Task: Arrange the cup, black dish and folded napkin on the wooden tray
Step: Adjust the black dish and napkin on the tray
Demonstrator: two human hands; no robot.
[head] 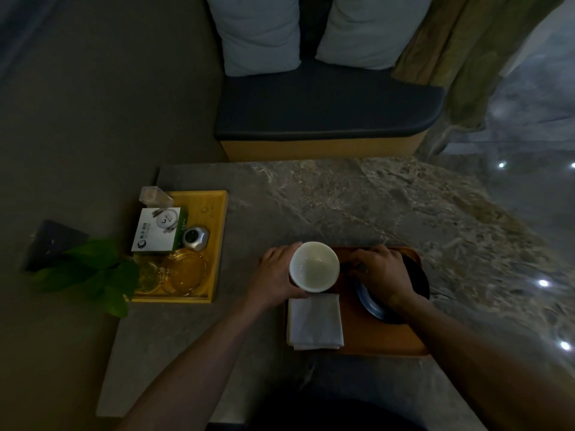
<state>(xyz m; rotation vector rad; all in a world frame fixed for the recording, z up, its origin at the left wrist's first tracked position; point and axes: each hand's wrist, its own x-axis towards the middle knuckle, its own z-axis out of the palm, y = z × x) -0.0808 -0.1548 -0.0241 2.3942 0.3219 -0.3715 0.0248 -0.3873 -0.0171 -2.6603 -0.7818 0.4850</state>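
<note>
A white cup (314, 266) stands upright at the far left corner of the wooden tray (376, 340), and my left hand (277, 275) is wrapped around its left side. Just in front of the cup a folded white napkin (315, 321) lies on the tray's left part. The black dish (373, 303) rests on the tray's right half. My right hand (381, 270) lies on top of the dish, fingers pointing left toward the cup, covering most of it.
A yellow tray (214, 241) at the left of the stone table (342, 200) holds a white-green box (160, 230), a small silver clock (195, 238) and glass dishes (183, 272). Green leaves (93, 272) lean in from the left. A cushioned bench (326, 113) stands beyond the table.
</note>
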